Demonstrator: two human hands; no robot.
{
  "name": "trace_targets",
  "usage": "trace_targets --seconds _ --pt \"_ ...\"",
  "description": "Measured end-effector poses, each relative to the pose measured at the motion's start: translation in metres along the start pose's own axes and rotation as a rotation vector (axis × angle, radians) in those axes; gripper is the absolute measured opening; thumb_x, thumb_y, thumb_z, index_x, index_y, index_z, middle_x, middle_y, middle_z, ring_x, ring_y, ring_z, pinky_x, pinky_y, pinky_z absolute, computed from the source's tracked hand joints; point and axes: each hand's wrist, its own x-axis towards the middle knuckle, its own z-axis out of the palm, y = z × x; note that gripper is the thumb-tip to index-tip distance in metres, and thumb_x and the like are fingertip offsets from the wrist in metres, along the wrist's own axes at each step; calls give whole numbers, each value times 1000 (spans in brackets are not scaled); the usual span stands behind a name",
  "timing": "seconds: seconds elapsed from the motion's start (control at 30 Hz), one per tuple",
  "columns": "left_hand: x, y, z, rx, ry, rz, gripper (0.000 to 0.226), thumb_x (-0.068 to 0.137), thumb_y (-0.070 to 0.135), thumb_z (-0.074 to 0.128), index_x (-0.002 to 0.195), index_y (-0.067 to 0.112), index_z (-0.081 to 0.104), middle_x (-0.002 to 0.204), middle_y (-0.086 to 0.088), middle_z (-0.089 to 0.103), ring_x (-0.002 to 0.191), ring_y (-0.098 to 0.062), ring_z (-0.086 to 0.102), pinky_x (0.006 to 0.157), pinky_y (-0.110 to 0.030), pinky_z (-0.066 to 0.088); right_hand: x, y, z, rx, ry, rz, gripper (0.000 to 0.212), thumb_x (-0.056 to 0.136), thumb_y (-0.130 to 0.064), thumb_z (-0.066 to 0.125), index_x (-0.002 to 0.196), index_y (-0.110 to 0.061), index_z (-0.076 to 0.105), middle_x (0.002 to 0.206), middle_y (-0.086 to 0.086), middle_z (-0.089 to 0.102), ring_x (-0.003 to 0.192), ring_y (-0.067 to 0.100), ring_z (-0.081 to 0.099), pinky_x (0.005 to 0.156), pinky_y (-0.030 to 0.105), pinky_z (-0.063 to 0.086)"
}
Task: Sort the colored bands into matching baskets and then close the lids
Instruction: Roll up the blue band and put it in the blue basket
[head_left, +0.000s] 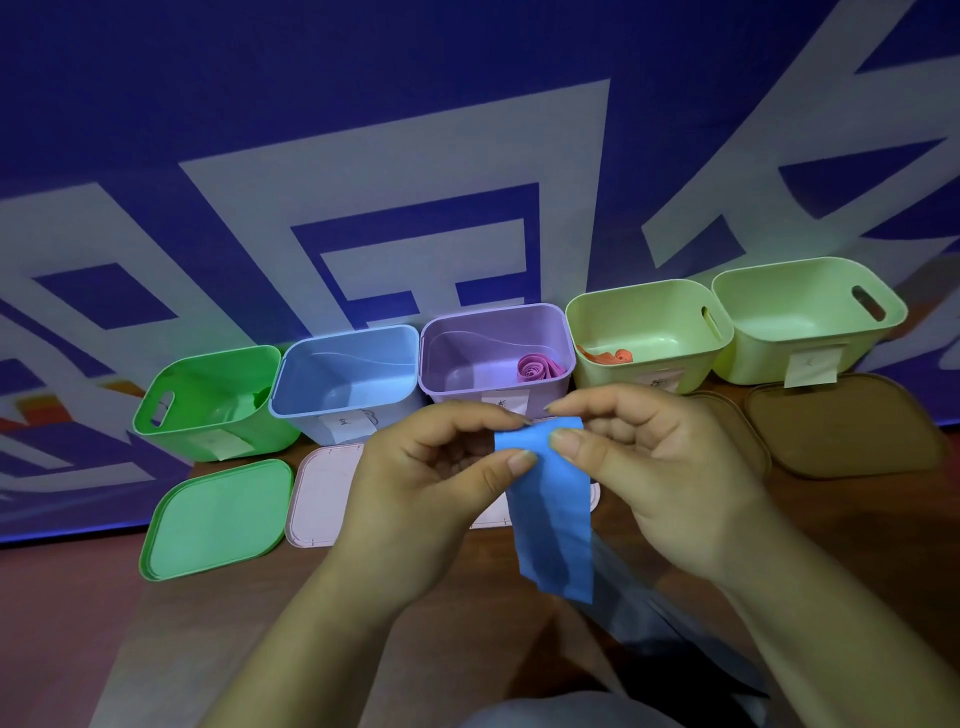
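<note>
Blue band (553, 499), pinched by left hand (431, 467) and right hand (660, 467), could unroll (loosely hanging) and miss the blue basket (345, 376).

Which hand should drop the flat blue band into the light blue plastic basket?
Left, probably. The left hand and right hand both pinch the flat blue band at its top edge, but the light blue plastic basket stands open beyond the left hand; the right would have to cross over.
</note>
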Motion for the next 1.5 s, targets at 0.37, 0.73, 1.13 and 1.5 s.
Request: trace_targets --seconds 0.37,0.73,1.13,1.5 --pt "-12 6 7 44 98 -58 38 72 -8 77 94 23 75 86 12 78 77 -1 71 71 -12 52 -8 -1 7 -25 94 -22 26 69 -33 77 94 -31 75 85 -6 75 79 10 71 72 19 53" --pt "-20 10 8 55 169 -116 39 77 -3 77 98 29 74 90 15 77 84 -1 72 73 -11 53 -20 5 17 -72 189 -64 24 78 -20 82 95 -34 73 70 4 72 65 18 68 67 37 55" --pt "-25 1 -23 20 105 -127 27 80 8 75 99 26 75 87 0 78 82 -7 71 75 -17 54 -24 10 39 -8 55 -80 33 69 -16 78 96 -33 73 92 7 74 81 17 69 64 23 53" --pt "-37 3 -99 -56 72 -56 20 74 18 72 94 17 70 78 -1 74 71 -6 67 65 -14 52 -17 5 118 -93 55 -110 28 75 -22 74 98 -37 73 95 3 75 88 21 71 79 33 57"
